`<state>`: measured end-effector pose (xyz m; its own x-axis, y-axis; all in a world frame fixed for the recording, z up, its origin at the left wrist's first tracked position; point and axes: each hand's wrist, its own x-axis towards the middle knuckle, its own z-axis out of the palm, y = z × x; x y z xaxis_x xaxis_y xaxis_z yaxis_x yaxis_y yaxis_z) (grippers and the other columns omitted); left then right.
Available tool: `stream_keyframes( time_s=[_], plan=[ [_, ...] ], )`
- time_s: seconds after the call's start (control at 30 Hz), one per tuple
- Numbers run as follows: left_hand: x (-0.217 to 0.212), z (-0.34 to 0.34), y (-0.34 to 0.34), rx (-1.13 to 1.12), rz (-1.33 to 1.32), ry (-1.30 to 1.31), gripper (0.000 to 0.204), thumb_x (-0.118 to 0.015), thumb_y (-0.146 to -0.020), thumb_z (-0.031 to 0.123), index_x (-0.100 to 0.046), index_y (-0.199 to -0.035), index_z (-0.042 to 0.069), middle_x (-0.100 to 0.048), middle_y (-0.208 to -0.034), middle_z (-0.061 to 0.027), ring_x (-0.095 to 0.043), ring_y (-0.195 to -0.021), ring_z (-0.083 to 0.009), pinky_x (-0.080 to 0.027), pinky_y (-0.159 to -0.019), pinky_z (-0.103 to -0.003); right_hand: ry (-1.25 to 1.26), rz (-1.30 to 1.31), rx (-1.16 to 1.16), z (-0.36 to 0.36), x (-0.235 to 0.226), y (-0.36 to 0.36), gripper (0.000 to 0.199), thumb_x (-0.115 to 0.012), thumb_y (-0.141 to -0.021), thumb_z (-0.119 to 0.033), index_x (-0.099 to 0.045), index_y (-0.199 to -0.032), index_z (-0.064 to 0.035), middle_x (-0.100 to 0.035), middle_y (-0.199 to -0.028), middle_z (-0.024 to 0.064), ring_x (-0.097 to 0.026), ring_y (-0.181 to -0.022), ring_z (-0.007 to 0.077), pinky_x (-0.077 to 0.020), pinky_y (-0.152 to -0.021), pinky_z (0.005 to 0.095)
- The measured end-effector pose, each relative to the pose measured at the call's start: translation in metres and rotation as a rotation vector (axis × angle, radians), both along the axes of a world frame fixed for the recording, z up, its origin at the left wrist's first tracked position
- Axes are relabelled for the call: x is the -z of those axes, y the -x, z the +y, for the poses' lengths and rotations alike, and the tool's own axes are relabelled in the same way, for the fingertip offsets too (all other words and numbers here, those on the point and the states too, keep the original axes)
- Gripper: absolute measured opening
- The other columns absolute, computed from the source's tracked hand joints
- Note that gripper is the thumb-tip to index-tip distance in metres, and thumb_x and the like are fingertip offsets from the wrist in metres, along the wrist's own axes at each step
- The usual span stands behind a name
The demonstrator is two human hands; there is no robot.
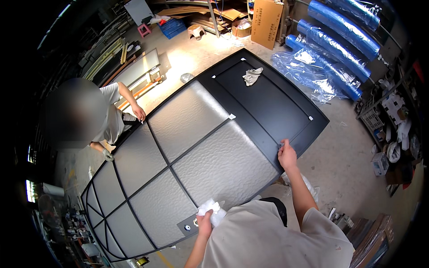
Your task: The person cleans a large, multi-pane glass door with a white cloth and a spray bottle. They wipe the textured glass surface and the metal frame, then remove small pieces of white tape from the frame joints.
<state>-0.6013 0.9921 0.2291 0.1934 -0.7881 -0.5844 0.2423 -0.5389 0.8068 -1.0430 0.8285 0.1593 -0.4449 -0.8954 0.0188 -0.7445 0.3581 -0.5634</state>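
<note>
A large black door with rippled glass panes (228, 165) and a flat black panel (268, 102) at one end lies in front of me. My left hand (205, 224) grips a crumpled white wad (214, 214) at the near edge, beside a small plate with a round hole (187, 227). My right hand (287, 156) is at the black panel's near corner, its fingers pinched together; what they hold, if anything, is too small to tell. Small white tabs (232, 116) sit on the panel's grooves, and a rumpled light cloth (252, 76) lies toward its far end.
Across the door a co-worker (109, 96) has one bare hand and one gloved hand at its far edge. Rolls of blue plastic film (335, 49) stand on a rack at the back right. A cardboard sheet (267, 23), a blue crate (172, 28) and a pink stool (144, 30) are farther back.
</note>
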Motion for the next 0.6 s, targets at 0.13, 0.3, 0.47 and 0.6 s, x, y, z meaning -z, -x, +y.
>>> stream_keyframes(
  time_s=[0.13,0.3,0.47,0.6],
  plan=[
    [-0.001,0.000,-0.001,0.043,-0.014,0.004,0.031,-0.070,-0.096,0.012,-0.071,-0.123,-0.003,-0.076,-0.116,-0.0090,-0.071,-0.106,-0.0194,-0.055,-0.092,-0.035,0.079,-0.214,-0.163,-0.005,-0.013,-0.038,0.045,-0.068,-0.090,-0.002,-0.050,-0.129,-0.0133,-0.072,-0.089,0.0120,-0.072,-0.088,0.0412,-0.0565,-0.080,0.0533],
    [-0.006,-0.002,0.006,-0.045,-0.008,-0.025,0.030,-0.071,-0.097,0.013,-0.072,-0.122,-0.004,-0.077,-0.115,-0.0081,-0.071,-0.103,-0.0185,-0.055,-0.091,-0.034,-0.147,-1.175,-0.631,0.022,-0.069,-0.130,0.043,-0.073,-0.096,-0.004,-0.048,-0.130,-0.0103,-0.064,-0.089,0.0016,-0.059,-0.074,0.0082,-0.0483,-0.067,0.0277],
    [0.001,0.001,0.000,-0.005,0.050,0.017,0.030,-0.071,-0.099,0.014,-0.071,-0.124,-0.003,-0.076,-0.116,-0.0091,-0.071,-0.103,-0.0168,-0.055,-0.090,-0.033,-0.521,-1.230,-1.003,0.064,-0.117,-0.216,0.042,-0.075,-0.097,-0.008,-0.049,-0.130,-0.0089,-0.066,-0.090,0.0041,-0.063,-0.079,0.0128,-0.0513,-0.071,0.0303],
    [0.004,0.008,-0.006,0.010,0.043,0.023,0.031,-0.070,-0.099,0.013,-0.071,-0.126,-0.003,-0.076,-0.115,-0.0095,-0.071,-0.103,-0.0162,-0.055,-0.089,-0.033,-0.364,-0.603,-1.143,0.076,-0.103,-0.248,0.047,-0.079,-0.095,-0.021,-0.049,-0.130,-0.0080,-0.069,-0.091,0.0105,-0.071,-0.084,0.0284,-0.0560,-0.076,0.0420]
  ],
)
